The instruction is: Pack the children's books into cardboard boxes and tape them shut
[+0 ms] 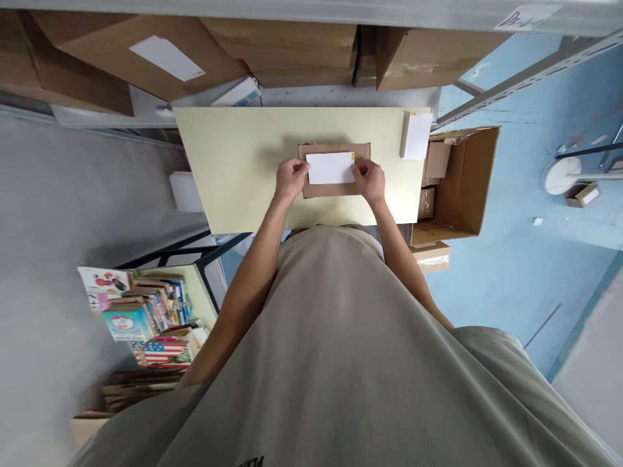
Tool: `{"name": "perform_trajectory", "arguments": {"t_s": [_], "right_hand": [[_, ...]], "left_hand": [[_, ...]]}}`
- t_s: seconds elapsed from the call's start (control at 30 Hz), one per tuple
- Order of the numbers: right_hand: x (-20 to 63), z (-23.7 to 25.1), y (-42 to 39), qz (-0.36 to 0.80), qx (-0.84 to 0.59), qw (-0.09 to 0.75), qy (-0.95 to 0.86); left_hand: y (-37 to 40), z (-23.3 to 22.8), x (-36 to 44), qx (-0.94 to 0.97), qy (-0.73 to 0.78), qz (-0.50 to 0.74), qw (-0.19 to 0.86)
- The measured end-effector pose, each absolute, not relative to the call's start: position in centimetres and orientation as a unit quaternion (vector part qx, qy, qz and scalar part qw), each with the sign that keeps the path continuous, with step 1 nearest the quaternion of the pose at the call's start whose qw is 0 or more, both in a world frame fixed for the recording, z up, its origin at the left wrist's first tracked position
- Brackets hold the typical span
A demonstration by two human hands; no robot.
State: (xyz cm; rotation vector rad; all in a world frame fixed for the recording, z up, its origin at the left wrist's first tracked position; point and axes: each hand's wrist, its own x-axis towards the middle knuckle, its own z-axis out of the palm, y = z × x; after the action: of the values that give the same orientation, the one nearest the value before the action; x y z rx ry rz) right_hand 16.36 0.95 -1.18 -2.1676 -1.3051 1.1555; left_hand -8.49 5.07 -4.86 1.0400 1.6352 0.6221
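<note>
Both my hands hold a flat white card [331, 168] with a small yellow mark at its upper right corner. Under the card lies a brown cardboard piece [331, 190], flat on the pale yellow table [238, 162]; whether it is a sheet or a closed box I cannot tell. My left hand [291, 176] pinches the card's left edge between thumb and fingers. At the right edge, close to the yellow mark, my right hand [370, 181] pinches it the same way. I cannot tell whether the card touches the cardboard.
A white block or stack [417, 135] with a yellow mark stands at the table's right end. Beyond the table, a shelf holds large cartons [302, 55]. An open carton [460, 188] sits to the right. Books [156, 305] fill a stand at lower left.
</note>
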Motion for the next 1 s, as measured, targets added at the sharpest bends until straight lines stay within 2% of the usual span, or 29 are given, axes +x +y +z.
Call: {"name": "perform_trajectory", "arguments": {"t_s": [0.27,0.53,0.8,0.9,1.0], "right_hand": [[15.8,-2.1,0.6,0.376,-0.776,0.183,-0.472],[15.1,-1.8,0.9,0.369,-0.798,0.131,-0.459],[15.2,-3.1,1.3,0.352,-0.816,0.126,-0.442],[15.3,-3.1,0.7,0.319,-0.810,0.125,-0.476],[14.3,-2.7,-0.6,0.268,-0.757,0.112,-0.586]], "left_hand": [[4.9,-5.1,-8.3,0.454,0.687,0.245,0.511],[5.0,-4.5,-7.6,0.463,0.711,0.218,0.482],[4.7,-4.3,-6.9,0.477,0.736,0.208,0.433],[4.5,-4.0,-6.7,0.485,0.744,0.194,0.416],[4.6,-3.6,-6.8,0.492,0.745,0.177,0.414]]}}
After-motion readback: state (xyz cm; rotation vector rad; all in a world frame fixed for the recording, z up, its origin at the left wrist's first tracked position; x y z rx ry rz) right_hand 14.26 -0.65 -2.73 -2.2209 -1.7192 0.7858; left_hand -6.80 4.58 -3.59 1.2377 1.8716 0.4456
